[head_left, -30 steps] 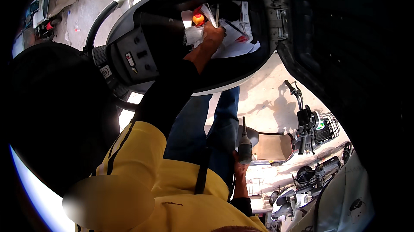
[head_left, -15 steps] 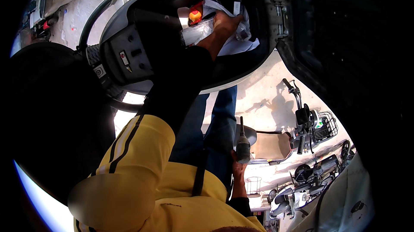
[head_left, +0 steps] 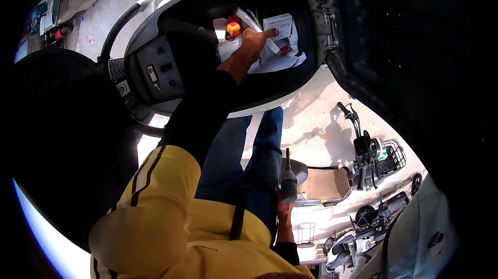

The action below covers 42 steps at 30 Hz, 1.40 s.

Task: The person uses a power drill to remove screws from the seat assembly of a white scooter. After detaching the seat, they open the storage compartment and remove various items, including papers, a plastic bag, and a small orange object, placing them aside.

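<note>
My left hand (head_left: 251,44) reaches into the dark under-seat compartment of a scooter (head_left: 233,103). Its thumb is stretched out to the right, against a small white box (head_left: 278,24), apart from the other fingers, which are partly hidden among white papers (head_left: 282,63). Just left of the fingers is a red and yellow item (head_left: 233,28), its kind unclear. Low beside my right leg, my right hand (head_left: 285,209) is closed round a dark, cylindrical hand tool (head_left: 289,184) with a thin shaft pointing up and away.
The raised black seat (head_left: 394,45) hangs on a hinge (head_left: 329,30) at the compartment's right end. On the left a curved grab bar (head_left: 116,30) sticks out. Another scooter with a wire basket (head_left: 391,157) stands at the right, with several more vehicles (head_left: 363,232) behind it.
My left hand has shifted left and down within the compartment, its thumb now spread. The white box shows more fully, and the clear plastic beside the hand is less visible. My right hand keeps the tool.
</note>
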Each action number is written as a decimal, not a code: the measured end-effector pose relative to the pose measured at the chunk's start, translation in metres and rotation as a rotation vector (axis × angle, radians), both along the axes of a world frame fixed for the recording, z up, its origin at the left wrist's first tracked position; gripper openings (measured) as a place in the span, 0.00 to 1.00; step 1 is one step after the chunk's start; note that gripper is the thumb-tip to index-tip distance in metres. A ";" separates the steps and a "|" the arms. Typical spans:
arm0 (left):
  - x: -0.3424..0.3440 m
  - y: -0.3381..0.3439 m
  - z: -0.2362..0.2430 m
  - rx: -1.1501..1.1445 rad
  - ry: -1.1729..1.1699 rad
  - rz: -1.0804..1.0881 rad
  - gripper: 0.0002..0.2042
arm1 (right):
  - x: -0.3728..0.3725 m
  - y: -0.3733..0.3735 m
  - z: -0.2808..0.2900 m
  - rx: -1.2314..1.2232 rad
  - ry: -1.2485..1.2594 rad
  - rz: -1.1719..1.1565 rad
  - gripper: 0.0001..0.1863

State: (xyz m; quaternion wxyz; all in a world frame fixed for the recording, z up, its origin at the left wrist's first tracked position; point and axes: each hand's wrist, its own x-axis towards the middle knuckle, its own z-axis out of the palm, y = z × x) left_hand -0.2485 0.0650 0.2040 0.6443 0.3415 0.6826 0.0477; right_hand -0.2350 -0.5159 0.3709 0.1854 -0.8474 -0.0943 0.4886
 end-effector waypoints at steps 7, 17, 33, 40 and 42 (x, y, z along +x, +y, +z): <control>-0.029 0.003 0.115 0.318 -0.297 -0.351 0.35 | 0.007 0.004 0.000 -0.022 0.109 -0.001 0.25; -0.038 0.057 0.258 1.809 -0.044 -0.800 0.22 | 0.021 0.043 0.028 -0.075 0.171 -0.160 0.30; -0.005 0.181 0.203 1.114 -0.574 -0.158 0.34 | 0.006 0.043 0.011 0.170 0.030 -0.134 0.19; 0.026 0.251 0.139 0.792 0.173 -0.393 0.35 | -0.006 0.056 0.017 0.106 0.060 -0.208 0.21; 0.019 0.275 0.098 0.740 0.301 -0.516 0.32 | 0.000 0.060 0.017 0.092 0.081 -0.205 0.20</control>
